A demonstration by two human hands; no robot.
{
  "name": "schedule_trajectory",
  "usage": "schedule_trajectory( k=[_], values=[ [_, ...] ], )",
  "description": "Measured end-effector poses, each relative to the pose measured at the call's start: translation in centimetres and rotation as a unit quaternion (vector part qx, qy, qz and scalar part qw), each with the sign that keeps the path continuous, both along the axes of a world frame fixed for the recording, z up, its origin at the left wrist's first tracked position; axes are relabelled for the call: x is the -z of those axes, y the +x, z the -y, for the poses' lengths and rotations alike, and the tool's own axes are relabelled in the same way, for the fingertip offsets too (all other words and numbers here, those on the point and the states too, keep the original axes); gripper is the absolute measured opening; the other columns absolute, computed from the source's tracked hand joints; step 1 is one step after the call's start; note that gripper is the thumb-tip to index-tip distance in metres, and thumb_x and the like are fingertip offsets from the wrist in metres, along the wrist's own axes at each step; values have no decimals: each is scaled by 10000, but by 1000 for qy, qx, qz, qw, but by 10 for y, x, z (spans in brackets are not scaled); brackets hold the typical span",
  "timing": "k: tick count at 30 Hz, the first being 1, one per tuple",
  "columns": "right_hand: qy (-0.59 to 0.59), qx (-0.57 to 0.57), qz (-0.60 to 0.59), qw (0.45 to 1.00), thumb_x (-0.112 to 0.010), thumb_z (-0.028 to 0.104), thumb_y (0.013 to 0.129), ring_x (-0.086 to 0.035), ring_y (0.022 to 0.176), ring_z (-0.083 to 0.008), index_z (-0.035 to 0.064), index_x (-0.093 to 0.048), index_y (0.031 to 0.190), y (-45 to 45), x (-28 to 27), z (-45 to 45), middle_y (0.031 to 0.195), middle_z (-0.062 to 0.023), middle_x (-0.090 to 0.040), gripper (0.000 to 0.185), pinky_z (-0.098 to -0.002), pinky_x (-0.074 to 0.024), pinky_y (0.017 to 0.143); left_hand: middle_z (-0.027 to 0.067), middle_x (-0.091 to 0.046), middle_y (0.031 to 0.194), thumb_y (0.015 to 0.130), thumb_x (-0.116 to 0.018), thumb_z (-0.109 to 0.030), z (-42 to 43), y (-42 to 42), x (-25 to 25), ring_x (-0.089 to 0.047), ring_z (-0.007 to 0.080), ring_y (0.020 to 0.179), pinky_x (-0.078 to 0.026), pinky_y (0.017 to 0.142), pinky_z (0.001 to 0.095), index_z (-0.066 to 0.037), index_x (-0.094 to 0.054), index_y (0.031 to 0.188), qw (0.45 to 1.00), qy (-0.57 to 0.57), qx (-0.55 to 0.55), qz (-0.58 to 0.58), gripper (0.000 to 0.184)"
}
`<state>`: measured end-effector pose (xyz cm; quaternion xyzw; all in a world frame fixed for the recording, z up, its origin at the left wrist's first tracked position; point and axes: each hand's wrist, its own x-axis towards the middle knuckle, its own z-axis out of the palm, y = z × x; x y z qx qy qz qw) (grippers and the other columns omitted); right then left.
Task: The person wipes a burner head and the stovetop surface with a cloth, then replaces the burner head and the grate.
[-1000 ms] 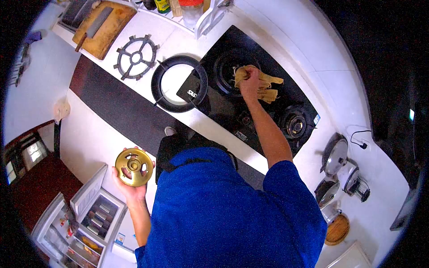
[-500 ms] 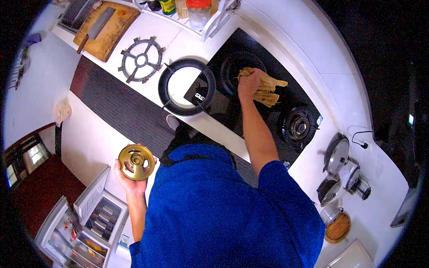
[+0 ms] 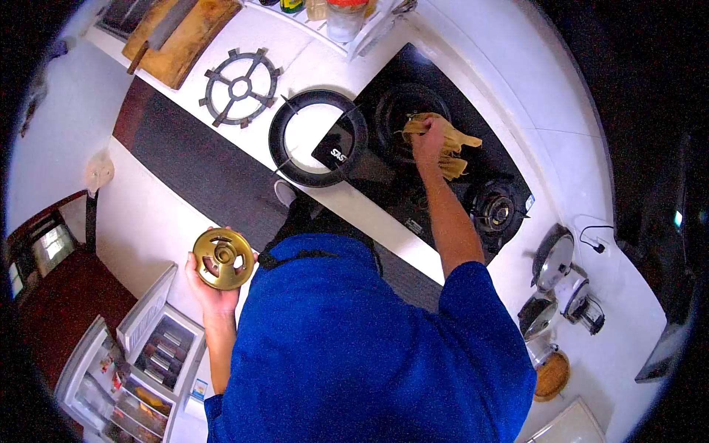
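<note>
Disc (image 3: pixel 223 255) in one hand, cloth (image 3: pixel 459 140) in the other

The left hand (image 3: pixel 217 297) holds the disc from beneath, well apart from the cooktop (image 3: pixel 384 174). The right hand (image 3: pixel 428 144) clutches the bunched cloth over the cooktop's far burner. A ring (image 3: pixel 277 140) overlaps the cooktop's corner; a grate (image 3: pixel 258 97) lies beside it.

Right hand (image 3: pixel 428 142) could slide out toward 8 o'clock over bare hob glass (image 3: pixel 382 171), between the right forearm (image 3: pixel 450 218) and the big pan-support ring (image 3: pixel 278 144) at 9. Other ways are tighter tbh: small burner (image 3: pixel 496 210) between 4 and 5, white wall (image 3: pixel 517 81) past 2, red-lidded jar (image 3: pixel 344 23) at 11. Left hand (image 3: pixel 216 294) gets way more room, could swing toward 1 over the floor mat (image 3: pixel 207 159), though the torso (image 3: pixel 377 340) kinda blocks 4.
</note>
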<state>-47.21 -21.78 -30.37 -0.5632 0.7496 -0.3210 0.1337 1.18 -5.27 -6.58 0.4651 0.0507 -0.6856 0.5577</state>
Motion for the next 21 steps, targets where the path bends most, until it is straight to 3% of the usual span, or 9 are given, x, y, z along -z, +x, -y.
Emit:
schedule_trajectory(
  k=[2, 3, 5, 8, 12, 15, 17, 21],
  values=[
    [39, 118, -60, 990, -777, 109, 737, -598, 859, -415, 38, -541, 959, 12, -3, 2, 871, -164, -585, 332, -500, -476, 778, 174, -519, 1436, 970, -438, -538, -3, -1, 1, -508, 399, 1302, -403, 992, 745, -129, -448, 1468, 1000, -10, 8, 2, 644],
    [39, 120, -59, 990, -777, 109, 737, -598, 859, -415, 38, -541, 959, 18, -5, 7, 871, -164, -585, 332, -500, -476, 778, 176, -519, 1435, 970, -438, -535, -3, -2, 1, -508, 400, 1302, -404, 990, 746, -128, -449, 1467, 1000, -21, 15, 1, 642],
    [48, 252, -3, 967, -789, 121, 716, -605, 858, -411, 43, -550, 912, 32, -8, 19, 876, -159, -598, 319, -495, -479, 775, 179, -522, 1431, 971, -435, -533, -3, -2, -2, -508, 400, 1301, -408, 988, 745, -127, -456, 1460, 1000, -21, 12, 4, 636],
    [43, 298, -1, 954, -720, 76, 747, -583, 841, -383, 53, -515, 927, 40, -11, 31, 872, -146, -566, 273, -458, -458, 747, 178, -527, 1424, 971, -435, -535, 0, -5, -10, -511, 399, 1297, -419, 983, 738, -126, -467, 1449, 999, -29, 18, 11, 630],
    [-22, 289, -11, 957, -705, 77, 764, -581, 834, -382, 66, -522, 933, 34, 2, 33, 865, -140, -563, 250, -470, -458, 745, 176, -535, 1413, 969, -434, -550, -2, -5, -11, -517, 393, 1290, -439, 976, 720, -123, -480, 1435, 1000, -29, 7, 4, 634],
    [-56, 241, 2, 969, -742, 125, 748, -605, 911, -399, 55, -547, 935, 28, 4, 31, 934, -144, -602, 279, -480, -478, 797, 177, -541, 1405, 970, -427, -554, -4, -6, -11, -523, 389, 1284, -450, 973, 707, -126, -485, 1431, 999, -31, 7, 12, 632],
    [26, 248, -8, 968, -735, 129, 762, -602, 960, -392, 57, -551, 967, 23, 3, 32, 963, -147, -600, 285, -479, -473, 823, 145, -537, 1403, 969, -420, -594, -6, -7, -10, -522, 371, 1285, -454, 972, 699, -168, -493, 1405, 999, -35, 26, 19, 614],
    [35, 268, 8, 963, -726, 122, 767, -597, 972, -390, 59, -557, 963, 27, -4, 34, 952, -149, -591, 266, -484, -464, 836, 146, -539, 1402, 959, -427, -599, -12, -7, -8, -521, 374, 1285, -456, 968, 697, -170, -499, 1401, 1000, -14, 1, 20, 620]
  ],
)
